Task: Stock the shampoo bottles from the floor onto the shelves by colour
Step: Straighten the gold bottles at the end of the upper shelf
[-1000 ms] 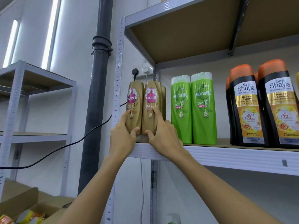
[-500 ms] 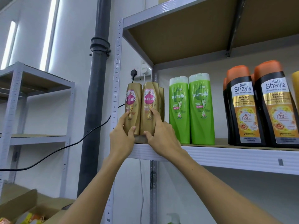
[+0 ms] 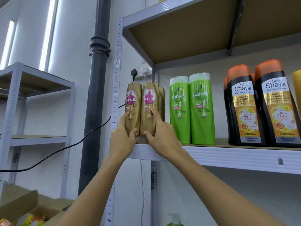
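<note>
Two gold Sunsilk bottles stand upright at the left end of the shelf point(image 3: 228, 154). My left hand point(image 3: 124, 136) grips the left gold bottle point(image 3: 133, 101) near its base, thumb on the front. My right hand point(image 3: 160, 136) holds the right gold bottle point(image 3: 149, 101), forefinger up its front and thumb at the base. Behind them a third gold bottle point(image 3: 162, 101) peeks out. Two green Sunsilk bottles point(image 3: 192, 110) stand to the right, then black Shayla bottles point(image 3: 259, 110) with orange caps.
A yellow bottle point(image 3: 297, 88) shows at the right edge. A dark drainpipe point(image 3: 96, 95) and a plugged-in cable point(image 3: 65, 147) run left of the shelf upright. A second grey rack point(image 3: 32, 139) stands at left. Cardboard boxes point(image 3: 24, 207) lie at bottom left; a green pump bottle point(image 3: 175, 221) sits below.
The hands stay on the two gold bottles. The right forefinger has slid slightly higher on the front of its bottle; the view has shifted a little.
</note>
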